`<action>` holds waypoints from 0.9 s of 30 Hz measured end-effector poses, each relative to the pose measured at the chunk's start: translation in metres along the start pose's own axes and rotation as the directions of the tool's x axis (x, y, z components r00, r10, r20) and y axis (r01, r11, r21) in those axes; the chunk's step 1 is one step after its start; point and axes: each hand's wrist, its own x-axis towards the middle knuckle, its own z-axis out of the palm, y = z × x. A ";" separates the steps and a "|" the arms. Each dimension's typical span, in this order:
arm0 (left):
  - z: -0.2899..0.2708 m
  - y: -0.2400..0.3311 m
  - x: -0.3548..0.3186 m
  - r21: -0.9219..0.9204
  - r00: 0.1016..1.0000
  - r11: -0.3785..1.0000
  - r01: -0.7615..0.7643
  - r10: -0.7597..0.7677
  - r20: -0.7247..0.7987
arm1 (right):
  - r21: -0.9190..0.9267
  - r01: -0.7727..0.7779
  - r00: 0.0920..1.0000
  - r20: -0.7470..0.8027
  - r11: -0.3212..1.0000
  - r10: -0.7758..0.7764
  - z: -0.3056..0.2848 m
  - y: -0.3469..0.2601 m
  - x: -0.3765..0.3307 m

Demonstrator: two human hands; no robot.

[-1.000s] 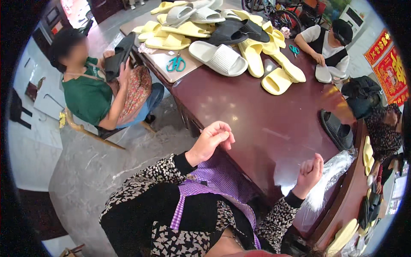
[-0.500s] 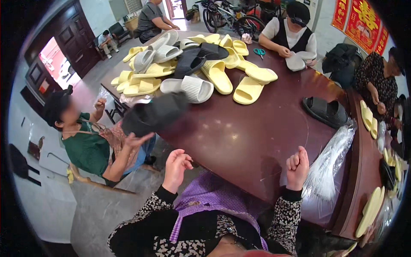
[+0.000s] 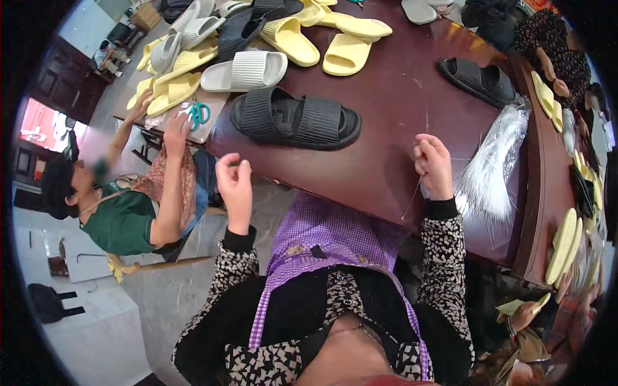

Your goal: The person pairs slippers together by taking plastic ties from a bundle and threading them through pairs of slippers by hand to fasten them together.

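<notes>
My left hand (image 3: 235, 190) is raised beside the table's near edge, its fingers loosely curled and thumb a little apart, with nothing seen in it. Over the table, my right hand (image 3: 434, 166) pinches a thin clear strand (image 3: 414, 198) that runs above and below the fingers. In front of me lies a pair of black slippers (image 3: 296, 122), the two pushed one into the other. To the right of my right hand, a bundle of similar pale strands (image 3: 490, 186) lies partly inside a clear plastic bag (image 3: 512, 122).
Yellow slippers (image 3: 347, 55) and grey slippers (image 3: 248, 72) are heaped at the far left. Another black slipper pair (image 3: 477, 82) lies at the far right. On the left, a seated co-worker (image 3: 125, 215) holds teal scissors (image 3: 199, 116). More slippers line the right ledge (image 3: 537, 212).
The black slippers, blurred above the co-worker's hand before, now rest on the table. That co-worker's hand now has the scissors. My view has tilted down, and both my hands appear higher in it.
</notes>
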 end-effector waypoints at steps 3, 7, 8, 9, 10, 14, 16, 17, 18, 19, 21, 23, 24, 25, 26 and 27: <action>0.004 0.004 0.029 -0.113 0.995 0.989 0.094 -0.091 0.026 | -0.134 -0.055 0.997 0.050 0.990 0.062 0.026 0.001 0.000; 0.020 -0.001 0.074 -0.264 0.974 0.938 0.225 -0.216 0.063 | -0.348 -0.050 0.984 0.142 0.936 0.105 0.070 0.013 0.009; 0.021 -0.004 0.080 -0.270 0.975 0.937 0.222 -0.210 0.071 | -0.347 -0.044 0.986 0.134 0.937 0.096 0.077 0.020 0.016; 0.022 -0.010 0.085 -0.294 0.955 0.910 0.294 -0.266 0.133 | -0.366 -0.047 0.977 0.176 0.930 0.118 0.083 0.028 0.022; 0.022 -0.015 0.089 -0.311 0.928 0.877 0.367 -0.320 0.194 | -0.385 -0.051 0.966 0.217 0.921 0.144 0.091 0.031 0.025; 0.020 -0.021 0.079 -0.371 0.861 0.786 0.494 -0.383 0.335 | -0.137 -0.104 0.985 0.121 0.985 0.121 0.111 0.031 0.025; 0.018 -0.020 0.068 -0.385 0.839 0.758 0.527 -0.392 0.377 | -0.158 -0.095 0.989 0.096 0.983 0.111 0.107 0.034 0.028; 0.018 -0.017 0.061 -0.392 0.842 0.757 0.522 -0.384 0.379 | -0.186 -0.085 0.991 0.084 0.979 0.102 0.106 0.034 0.029; 0.019 -0.014 0.056 -0.398 0.844 0.757 0.518 -0.377 0.382 | -0.214 -0.075 0.993 0.072 0.974 0.092 0.103 0.035 0.028; 0.020 -0.012 0.053 -0.404 0.845 0.756 0.515 -0.369 0.387 | -0.209 -0.080 0.994 0.061 0.975 0.095 0.099 0.035 0.025; 0.017 -0.012 0.053 -0.414 0.870 0.774 0.479 -0.356 0.342 | -0.242 0.026 0.999 0.031 0.970 -0.019 0.093 0.024 0.016; 0.012 -0.016 0.054 -0.452 0.918 0.801 0.392 -0.311 0.246 | -0.269 0.084 0.996 0.010 0.959 -0.085 0.080 0.007 0.007; 0.008 -0.017 0.057 -0.454 0.916 0.798 0.396 -0.310 0.254 | -0.291 0.108 0.992 -0.027 0.951 -0.121 0.068 -0.003 0.003; 0.005 -0.015 0.063 -0.423 0.921 0.824 0.377 -0.286 0.263 | -0.313 0.127 0.986 -0.067 0.941 -0.155 0.052 -0.014 0.000; 0.003 -0.012 0.068 -0.392 0.924 0.847 0.359 -0.263 0.279 | -0.335 0.150 0.983 -0.049 0.930 -0.177 0.034 -0.026 -0.002; 0.000 -0.008 0.071 -0.356 0.927 0.871 0.337 -0.241 0.289 | -0.353 0.172 0.981 -0.024 0.920 -0.193 0.019 -0.039 -0.005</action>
